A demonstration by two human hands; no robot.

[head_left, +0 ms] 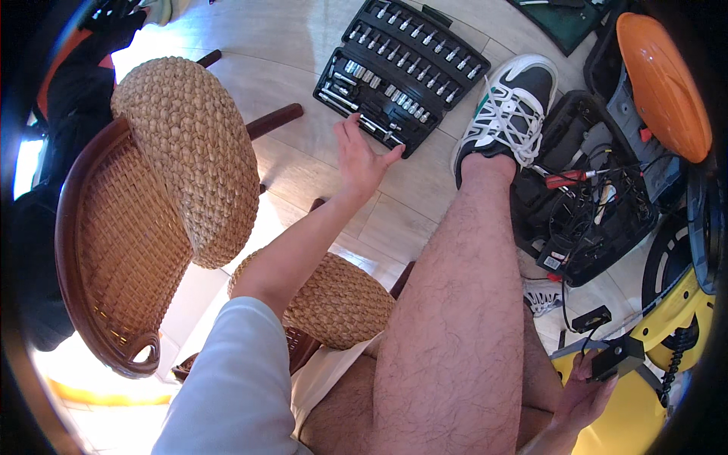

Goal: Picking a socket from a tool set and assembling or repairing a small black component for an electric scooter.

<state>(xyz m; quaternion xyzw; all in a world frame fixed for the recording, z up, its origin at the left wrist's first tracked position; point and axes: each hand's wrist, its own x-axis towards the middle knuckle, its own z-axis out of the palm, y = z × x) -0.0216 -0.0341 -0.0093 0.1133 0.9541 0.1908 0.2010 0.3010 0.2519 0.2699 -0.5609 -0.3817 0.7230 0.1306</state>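
Note:
My left hand [359,161] reaches to the near edge of an open black socket set case [418,149] on the floor. Its thumb and fingers are apart, close to the two ends of a silver bar [377,129] lying in the case. Whether they touch the bar I cannot tell. Rows of silver sockets [406,102] and bit sockets [415,67] fill the case. At the lower right my right hand [582,396] is closed on a small black box [618,359], which has a thin cable at it.
Right of my shoe [512,110] lies an open black tool case [580,262] with tangled cables and a red-handled screwdriver [567,179]. An orange shell-shaped part [660,87] stands beyond it. Yellow machinery [675,318] sits at the right. Woven chairs [189,144] stand at the left.

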